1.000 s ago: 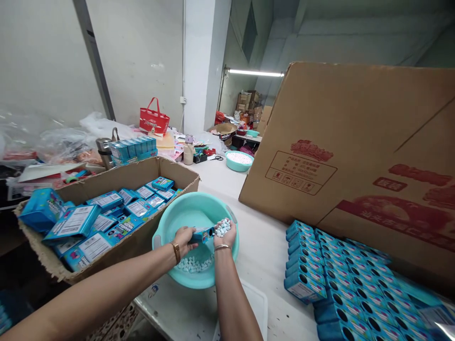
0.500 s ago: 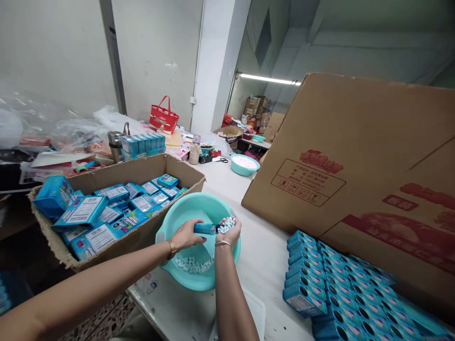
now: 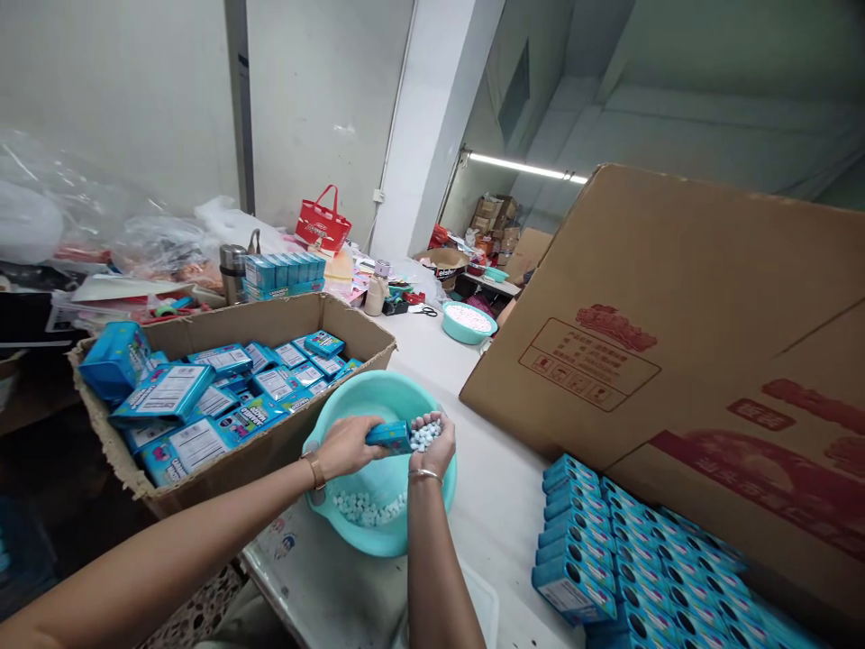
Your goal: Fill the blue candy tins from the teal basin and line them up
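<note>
Over a teal basin (image 3: 351,401) my left hand (image 3: 344,444) grips a small blue box (image 3: 390,436), held level with its open end toward my right hand. My right hand (image 3: 432,451) is cupped under a heap of small white and pale blue candies (image 3: 424,435), right at the box's mouth. More of these candies (image 3: 368,509) lie loose in the bottom of the basin. The basin stands on a white table (image 3: 493,496).
A cardboard box (image 3: 270,324) of flat blue packs stands at the left. Rows of open blue boxes (image 3: 635,559) lie at the right, below a large leaning carton (image 3: 709,361). Farther back are a second teal bowl (image 3: 466,322), a red bag (image 3: 323,225) and clutter.
My view has swung slightly left, shifting the scene rightward. Both hands stay over the basin, the box and the handful of candies held together as before.
</note>
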Tool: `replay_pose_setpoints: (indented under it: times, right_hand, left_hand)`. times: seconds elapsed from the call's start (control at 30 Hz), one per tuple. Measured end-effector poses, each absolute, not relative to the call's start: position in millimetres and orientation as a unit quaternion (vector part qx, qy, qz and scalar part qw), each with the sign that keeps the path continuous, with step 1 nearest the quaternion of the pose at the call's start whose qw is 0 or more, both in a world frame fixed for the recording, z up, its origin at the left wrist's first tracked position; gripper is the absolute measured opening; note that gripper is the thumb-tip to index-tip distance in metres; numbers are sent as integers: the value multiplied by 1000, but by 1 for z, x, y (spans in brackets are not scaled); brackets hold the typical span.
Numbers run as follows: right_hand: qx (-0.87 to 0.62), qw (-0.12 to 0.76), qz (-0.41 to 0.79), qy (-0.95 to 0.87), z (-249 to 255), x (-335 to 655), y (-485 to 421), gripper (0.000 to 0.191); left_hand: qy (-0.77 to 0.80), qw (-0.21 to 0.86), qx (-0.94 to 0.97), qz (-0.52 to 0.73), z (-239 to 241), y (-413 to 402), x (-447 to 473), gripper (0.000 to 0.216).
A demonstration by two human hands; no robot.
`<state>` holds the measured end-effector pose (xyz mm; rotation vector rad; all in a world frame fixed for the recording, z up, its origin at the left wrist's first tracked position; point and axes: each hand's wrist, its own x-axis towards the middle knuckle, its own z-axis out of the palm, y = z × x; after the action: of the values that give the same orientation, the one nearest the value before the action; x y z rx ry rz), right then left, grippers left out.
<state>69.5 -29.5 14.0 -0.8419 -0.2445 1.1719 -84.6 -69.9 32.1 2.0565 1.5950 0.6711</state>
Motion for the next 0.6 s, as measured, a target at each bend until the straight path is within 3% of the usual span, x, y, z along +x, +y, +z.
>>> replay_pose_setpoints:
  times: [0.2, 0.6]
  right_hand:
    - [-396, 737, 520, -171, 35, 70, -31, 15]
    - [-405, 719, 533, -189, 40, 73, -33, 13]
  left_hand:
    - [563, 208, 754, 267, 36, -82, -75, 21]
    - [522, 179, 787, 277, 36, -82, -78, 25]
